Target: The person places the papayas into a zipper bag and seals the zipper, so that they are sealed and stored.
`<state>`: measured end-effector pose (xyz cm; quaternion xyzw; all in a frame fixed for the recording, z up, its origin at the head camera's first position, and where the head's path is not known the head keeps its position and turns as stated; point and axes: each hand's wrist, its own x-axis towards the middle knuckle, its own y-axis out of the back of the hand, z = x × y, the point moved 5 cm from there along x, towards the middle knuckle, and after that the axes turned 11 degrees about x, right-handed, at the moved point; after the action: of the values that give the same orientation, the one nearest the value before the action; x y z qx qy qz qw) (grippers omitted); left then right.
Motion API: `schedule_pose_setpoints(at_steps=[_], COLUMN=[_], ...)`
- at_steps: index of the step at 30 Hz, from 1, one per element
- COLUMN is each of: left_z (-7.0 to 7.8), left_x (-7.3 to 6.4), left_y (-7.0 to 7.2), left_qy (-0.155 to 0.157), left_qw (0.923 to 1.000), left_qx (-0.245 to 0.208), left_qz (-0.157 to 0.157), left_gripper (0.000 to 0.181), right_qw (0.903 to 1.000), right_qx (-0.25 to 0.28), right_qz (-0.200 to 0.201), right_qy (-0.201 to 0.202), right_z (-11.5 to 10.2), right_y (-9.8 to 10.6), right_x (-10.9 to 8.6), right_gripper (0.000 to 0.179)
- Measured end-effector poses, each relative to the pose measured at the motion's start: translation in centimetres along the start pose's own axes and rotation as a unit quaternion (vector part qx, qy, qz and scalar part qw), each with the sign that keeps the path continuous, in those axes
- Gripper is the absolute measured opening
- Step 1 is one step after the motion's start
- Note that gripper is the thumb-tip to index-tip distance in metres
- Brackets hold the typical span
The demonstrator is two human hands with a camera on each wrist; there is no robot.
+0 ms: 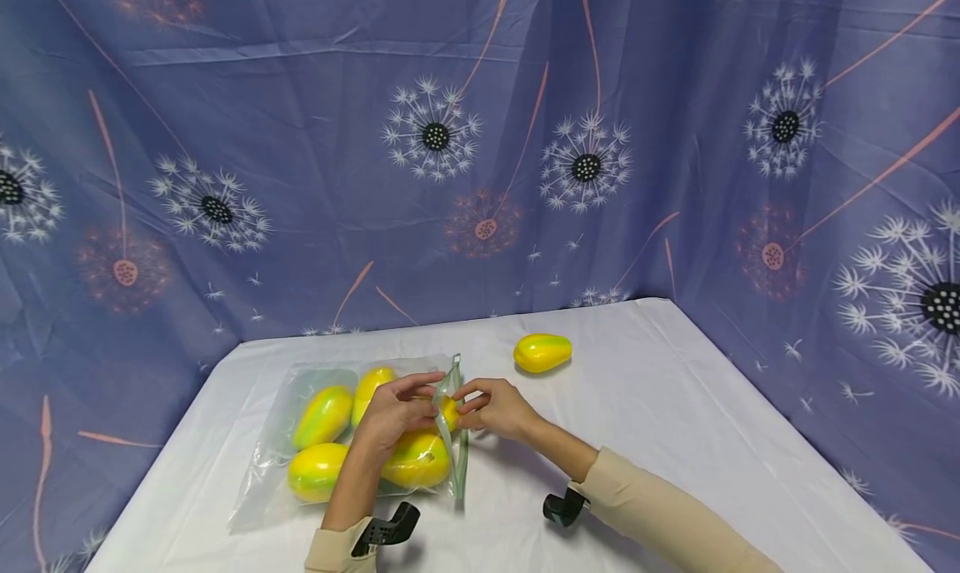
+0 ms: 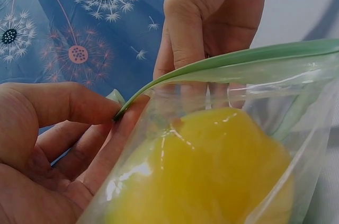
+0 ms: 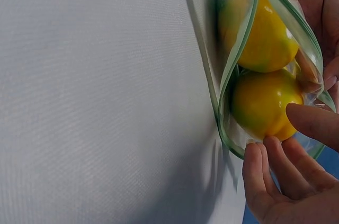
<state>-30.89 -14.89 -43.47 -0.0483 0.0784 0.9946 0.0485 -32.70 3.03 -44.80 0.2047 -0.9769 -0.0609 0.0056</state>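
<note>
Head: hands [image 1: 390, 413] on bag [image 1: 261, 483] and fruit [image 1: 449, 411]

Right of the clear bag [image 1: 258, 481], the worktop [image 1: 675, 406] offered open passage, interrupted by a loose fruit [image 1: 542, 353] towards the far side and the right forearm [image 1: 555, 446] slanting in from the near side. A strip of free surface lay between that fruit and the right hand [image 1: 495, 406]. The bag's parted mouth was crowded: the right fingers [image 3: 283, 168] gripped a fruit in the opening [image 3: 267, 102], another [image 3: 273, 38] sat beside it, and the left hand [image 1: 397, 406] pinched the rim. A curtain [image 1: 487, 173] bounded the back and right.
</note>
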Motion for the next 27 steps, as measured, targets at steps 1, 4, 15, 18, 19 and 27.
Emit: schedule_pose_setpoints(at_steps=[1,4,15,18,19,27], left_z=[0.0,0.1,0.1,0.1,0.0,0.0], left_x=[0.0,0.0,0.0,0.0,0.0,0.1], left_y=[0.0,0.1,0.1,0.1,0.1,0.2], left_qy=[-0.001,-0.001,-0.005,-0.002,-0.001,0.004], left_qw=[1.0000,1.0000,1.0000,1.0000,1.0000,1.0000], left_qx=[-0.001,0.000,0.002,0.002,0.002,-0.002], left_qz=[0.000,-0.002,-0.007,-0.005,-0.004,0.004], left_gripper=[0.049,0.049,0.049,0.048,0.048,0.048], right_qw=[1.0000,1.0000,0.9995,0.9990,0.9988,0.9988], right_qx=[0.001,0.005,-0.013,-0.033,-0.039,-0.050], right_qz=[-0.001,-0.006,-0.024,-0.027,-0.027,0.000], right_qy=[-0.001,-0.004,-0.015,-0.010,-0.009,-0.002], right_z=[0.0,0.0,0.3,0.0,0.0,-0.9], right_y=[0.0,-0.2,0.0,0.4,0.6,3.4], right_x=[0.0,0.0,0.3,0.3,0.4,0.6], right_gripper=[0.037,0.037,0.036,0.038,0.039,0.044])
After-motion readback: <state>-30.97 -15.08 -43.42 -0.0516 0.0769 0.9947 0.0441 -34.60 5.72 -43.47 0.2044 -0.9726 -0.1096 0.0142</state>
